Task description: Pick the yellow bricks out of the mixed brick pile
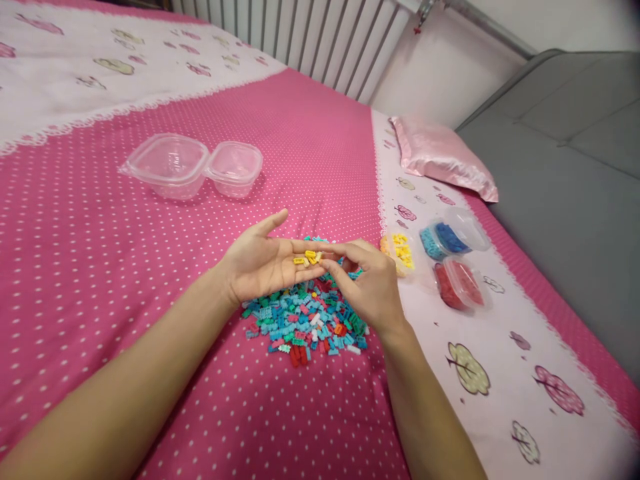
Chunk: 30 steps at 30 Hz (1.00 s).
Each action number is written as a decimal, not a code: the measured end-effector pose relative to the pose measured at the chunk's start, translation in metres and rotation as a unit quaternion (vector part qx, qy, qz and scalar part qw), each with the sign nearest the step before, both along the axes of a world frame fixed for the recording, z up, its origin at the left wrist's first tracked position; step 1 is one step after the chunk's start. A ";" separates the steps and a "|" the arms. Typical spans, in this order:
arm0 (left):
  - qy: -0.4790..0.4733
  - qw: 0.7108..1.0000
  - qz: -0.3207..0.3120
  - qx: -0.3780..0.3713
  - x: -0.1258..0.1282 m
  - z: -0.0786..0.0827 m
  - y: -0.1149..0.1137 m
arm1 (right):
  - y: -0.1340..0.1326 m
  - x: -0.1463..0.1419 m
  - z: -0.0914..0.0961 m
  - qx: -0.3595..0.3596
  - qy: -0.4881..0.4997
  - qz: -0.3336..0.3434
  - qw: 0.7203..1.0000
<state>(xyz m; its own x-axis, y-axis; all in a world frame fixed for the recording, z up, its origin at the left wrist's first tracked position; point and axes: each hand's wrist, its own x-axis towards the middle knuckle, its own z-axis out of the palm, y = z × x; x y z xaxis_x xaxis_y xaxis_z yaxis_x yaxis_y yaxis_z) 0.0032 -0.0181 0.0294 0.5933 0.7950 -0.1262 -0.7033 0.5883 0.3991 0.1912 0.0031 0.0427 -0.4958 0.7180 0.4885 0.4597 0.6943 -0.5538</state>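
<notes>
My left hand (pixel 260 263) lies palm up, fingers stretched, over a heap of small mixed-colour bricks (pixel 307 323) on the pink dotted bedspread. A few yellow bricks (pixel 309 257) rest on its fingers. My right hand (pixel 367 283) hovers beside it, fingertips pinched together at those yellow bricks; whether it grips one is hidden. The heap is mostly blue, teal, pink and red pieces.
Three small clear tubs sit to the right: yellow bricks (pixel 400 250), blue bricks (pixel 443 239), red bricks (pixel 457 283). Two empty clear containers (pixel 193 165) stand farther back left. A pink pillow (pixel 440 157) lies near the grey headboard (pixel 575 167). A radiator is behind.
</notes>
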 end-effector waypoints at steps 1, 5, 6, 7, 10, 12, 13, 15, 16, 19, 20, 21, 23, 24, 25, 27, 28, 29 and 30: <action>-0.001 1.000 -0.003 0.000 0.001 0.000 0.000 | 0.000 0.000 0.000 0.002 0.003 -0.003 1.000; 0.005 1.000 0.014 -0.013 0.002 0.002 -0.001 | -0.001 -0.001 0.002 0.016 0.030 -0.033 0.999; 0.011 1.000 0.022 -0.018 0.002 0.003 -0.001 | -0.002 -0.001 0.003 0.018 0.034 -0.041 0.998; 0.017 0.999 0.033 -0.022 0.001 0.004 0.000 | -0.002 -0.001 0.003 0.016 0.035 -0.049 0.998; 0.036 0.996 0.079 -0.031 -0.002 0.005 0.000 | -0.002 0.001 0.002 -0.009 0.005 -0.057 0.998; 0.052 0.990 0.124 -0.043 -0.004 0.006 0.000 | -0.002 0.002 0.000 -0.047 -0.059 -0.035 0.997; 0.061 0.986 0.147 -0.052 -0.004 0.007 0.000 | -0.002 0.002 -0.002 -0.070 -0.099 -0.014 0.993; 0.077 0.978 0.180 -0.071 -0.003 0.009 0.000 | -0.002 0.002 -0.005 -0.107 -0.178 0.034 0.978; 0.083 0.976 0.188 -0.079 -0.003 0.010 -0.001 | -0.002 0.002 -0.006 -0.118 -0.212 0.052 0.969; 0.090 0.973 0.191 -0.089 0.000 0.013 -0.001 | -0.002 0.000 -0.008 -0.128 -0.300 0.061 0.943; 0.090 0.973 0.191 -0.088 0.000 0.013 -0.001 | -0.002 -0.001 -0.007 -0.128 -0.324 0.056 0.936; 0.090 0.974 0.190 -0.087 0.000 0.013 -0.001 | -0.003 -0.001 -0.007 -0.128 -0.342 0.050 0.930; 0.090 0.975 0.188 -0.082 -0.001 0.012 -0.001 | -0.003 -0.002 -0.006 -0.127 -0.361 0.042 0.923; 0.089 0.975 0.185 -0.078 -0.001 0.012 -0.001 | -0.003 -0.002 -0.006 -0.128 -0.365 0.037 0.921; 0.088 0.977 0.181 -0.073 -0.002 0.011 -0.001 | -0.004 -0.003 -0.006 -0.129 -0.366 0.032 0.921; 0.082 0.980 0.171 -0.060 -0.003 0.009 -0.001 | -0.004 -0.003 -0.006 -0.134 -0.359 0.021 0.923; 0.079 0.981 0.167 -0.054 -0.003 0.009 -0.001 | -0.004 -0.003 -0.006 -0.136 -0.353 0.018 0.926; 0.077 0.982 0.165 -0.050 -0.003 0.008 -0.001 | -0.004 -0.003 -0.006 -0.137 -0.345 0.017 0.928; 0.078 0.982 0.164 -0.047 -0.003 0.008 -0.001 | -0.004 -0.002 -0.007 -0.137 -0.335 0.018 0.932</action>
<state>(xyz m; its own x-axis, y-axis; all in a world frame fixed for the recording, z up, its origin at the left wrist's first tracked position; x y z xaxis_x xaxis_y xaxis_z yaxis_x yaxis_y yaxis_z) 0.0004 -0.0189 0.0377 0.2743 0.9207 -0.2777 -0.7965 0.3793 0.4708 0.1893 -0.0011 0.0361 -0.6490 0.7478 -0.1399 0.7461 0.5897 -0.3091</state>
